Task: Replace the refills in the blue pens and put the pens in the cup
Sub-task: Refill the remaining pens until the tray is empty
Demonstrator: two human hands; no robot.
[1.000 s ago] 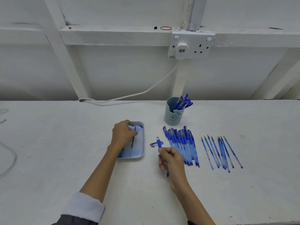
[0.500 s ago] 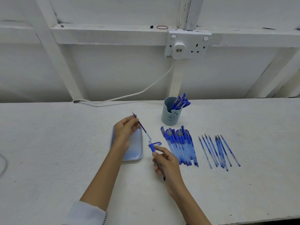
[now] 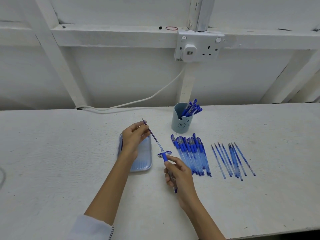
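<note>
Lifted off tray [image 3: 144, 164], left hand [image 3: 134, 138] threads refill [image 3: 153, 136] into pen [image 3: 165, 157] in right hand [image 3: 180, 174].

Found table top [image 3: 69, 170] coated in white paint, matt and rough, grainy all over. Noted tray [image 3: 143, 168] as pale blue plastic, ribbed floor, faint sheen. Logged cup [image 3: 180, 125] as grey-blue plastic, smooth, matt. Recorded laid-out pens [image 3: 190, 153] with clear bluish plastic barrels and opaque blue grips; held pen [image 3: 165, 157] alike. Saw spare refills [image 3: 232, 160] and held refill [image 3: 154, 137] as thin translucent plastic tubes. Marked socket [image 3: 199, 47] as glossy white plastic, cable [image 3: 138, 101] smooth-sheathed, beams [image 3: 112, 35] painted matt, scuffed in places. Took sleeve [image 3: 93, 227] for soft pale cloth.
</note>
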